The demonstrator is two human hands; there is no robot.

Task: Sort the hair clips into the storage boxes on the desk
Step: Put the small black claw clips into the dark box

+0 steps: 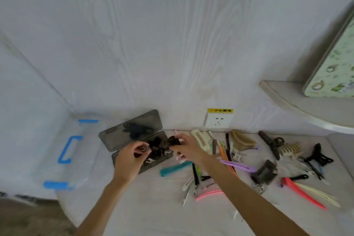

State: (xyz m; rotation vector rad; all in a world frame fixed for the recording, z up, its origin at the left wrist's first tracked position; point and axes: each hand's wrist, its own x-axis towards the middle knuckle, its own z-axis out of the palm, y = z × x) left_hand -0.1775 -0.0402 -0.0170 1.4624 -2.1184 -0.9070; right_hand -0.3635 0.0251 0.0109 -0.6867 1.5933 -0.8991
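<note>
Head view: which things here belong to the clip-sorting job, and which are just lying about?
Job:
- grey box, lid open, holding dark clips
- dark clip pinched in right hand
- left hand at the box, gripping a small dark clip
- loose clips across the desk
- clear bin with blue latches

Lying about:
- wall socket
- shelf
- patterned tin

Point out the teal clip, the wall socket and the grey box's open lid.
teal clip (175, 168), head view, middle of its long body.
wall socket (218, 120), head view, centre of its white faceplate.
grey box lid (122, 136), head view, bare left part of the lid.
</note>
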